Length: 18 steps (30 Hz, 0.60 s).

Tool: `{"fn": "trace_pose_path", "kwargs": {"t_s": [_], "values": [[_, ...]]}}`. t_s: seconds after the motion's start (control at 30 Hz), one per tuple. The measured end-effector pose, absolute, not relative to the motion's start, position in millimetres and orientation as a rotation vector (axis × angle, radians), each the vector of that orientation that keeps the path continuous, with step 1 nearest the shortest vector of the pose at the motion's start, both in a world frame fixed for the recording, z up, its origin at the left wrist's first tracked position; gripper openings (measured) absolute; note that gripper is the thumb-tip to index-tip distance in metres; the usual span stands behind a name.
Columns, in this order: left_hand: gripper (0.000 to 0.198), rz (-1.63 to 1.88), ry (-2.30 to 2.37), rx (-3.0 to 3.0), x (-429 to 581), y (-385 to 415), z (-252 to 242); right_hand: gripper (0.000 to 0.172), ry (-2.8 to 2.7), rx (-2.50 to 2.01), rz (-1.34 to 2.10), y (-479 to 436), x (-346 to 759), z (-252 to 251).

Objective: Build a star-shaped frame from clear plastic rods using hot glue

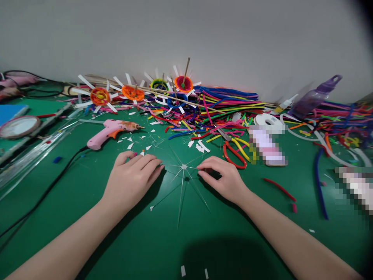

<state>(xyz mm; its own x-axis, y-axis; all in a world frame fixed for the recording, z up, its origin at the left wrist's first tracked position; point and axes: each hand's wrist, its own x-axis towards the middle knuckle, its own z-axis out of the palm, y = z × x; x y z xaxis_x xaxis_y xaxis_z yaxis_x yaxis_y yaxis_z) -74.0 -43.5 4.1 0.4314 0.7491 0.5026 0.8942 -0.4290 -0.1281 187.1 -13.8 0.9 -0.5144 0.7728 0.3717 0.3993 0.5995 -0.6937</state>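
Between my hands is a star-shaped piece of thin, clear spokes [183, 167], joined at a whitish hub, with its spokes fanning out over the green table. My right hand [223, 177] pinches the tip of the spoke on the right between thumb and fingers. On the other side, my left hand [135, 175] is palm down with its fingers pressed together at the end of a left spoke. White paper scraps [201, 146] lie just beyond the hub. A pink glue gun [109, 132] rests behind my left hand, and red-handled scissors [233, 153] are behind my right.
Several finished round yarn-like pieces with white strips [100, 96] stand at the back. Colourful pipe cleaners [230, 95] are heaped against the wall. A purple bottle [316, 97] and a white tape roll [269, 123] sit at right. The glue gun's black cord [49, 186] crosses the left side.
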Motion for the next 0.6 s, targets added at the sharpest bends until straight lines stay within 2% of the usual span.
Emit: {"fn": "trace_pose_path", "kwargs": {"t_s": [0.4,0.6], "values": [[0.012,-0.603,-1.396,-2.295,-77.0,-44.1,5.0,0.014,-2.047,-0.974,0.617,-13.5,191.3,8.8],[0.012,-0.688,-1.354,-2.268,-78.8,-43.6,9.6,0.013,-1.963,-1.108,0.213,5.6,211.2,16.3]]}}
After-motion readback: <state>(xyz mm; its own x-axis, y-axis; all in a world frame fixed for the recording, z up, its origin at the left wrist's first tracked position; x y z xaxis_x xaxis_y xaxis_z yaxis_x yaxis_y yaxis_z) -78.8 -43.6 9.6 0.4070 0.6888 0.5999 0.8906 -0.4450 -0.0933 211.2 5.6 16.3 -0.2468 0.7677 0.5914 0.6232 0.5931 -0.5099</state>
